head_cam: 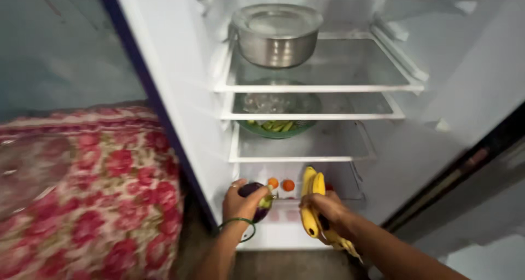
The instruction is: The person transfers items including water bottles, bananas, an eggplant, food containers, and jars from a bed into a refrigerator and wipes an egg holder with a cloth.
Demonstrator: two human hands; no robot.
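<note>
A pot (pixel 276 35) is being kept on the top shelf (pixel 350 87) of the fridge. A bowl (pixel 276 128) is sitting on a shelf lower down. Below, at the bottom, an eggplant (pixel 255 195) is being held on the left and bananas (pixel 313 203) on the right.

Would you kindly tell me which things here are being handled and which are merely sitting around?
In hand:
- left hand holds a purple eggplant
- right hand holds a banana bunch

Lying about:
- steel pot
- green bowl
- two orange fruits
- floral cloth
</note>
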